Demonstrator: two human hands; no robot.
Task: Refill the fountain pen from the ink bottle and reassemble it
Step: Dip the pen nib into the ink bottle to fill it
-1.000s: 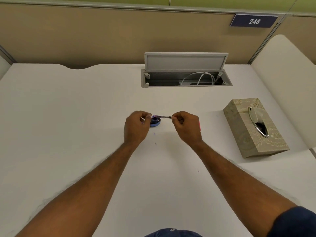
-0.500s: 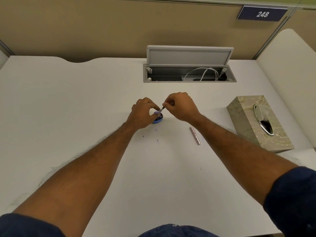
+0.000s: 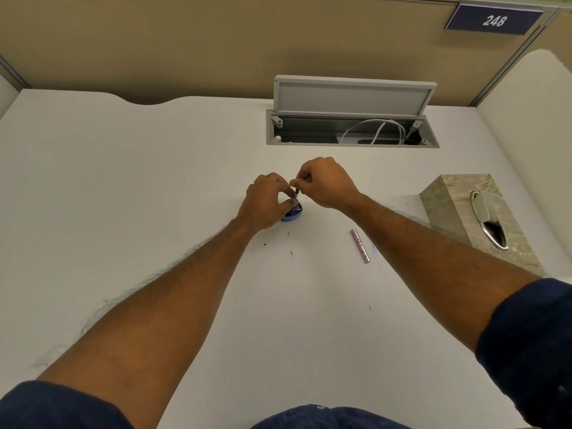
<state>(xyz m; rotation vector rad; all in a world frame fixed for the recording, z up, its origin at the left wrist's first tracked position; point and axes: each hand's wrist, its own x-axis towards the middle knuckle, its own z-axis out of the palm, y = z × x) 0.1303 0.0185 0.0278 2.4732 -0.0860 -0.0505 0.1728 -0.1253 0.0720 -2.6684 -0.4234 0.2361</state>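
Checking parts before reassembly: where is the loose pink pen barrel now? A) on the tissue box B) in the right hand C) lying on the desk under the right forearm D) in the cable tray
C: the barrel lies on the desk, apart from both hands, beside the right forearm.

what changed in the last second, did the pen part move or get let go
The pen section was not let go: the right hand has tipped it from level to upright, tip down into the ink bottle, and kept its grip. The left hand still steadies the bottle. The pink barrel, hidden a second ago, shows on the desk. The tissue box looks unmoved.
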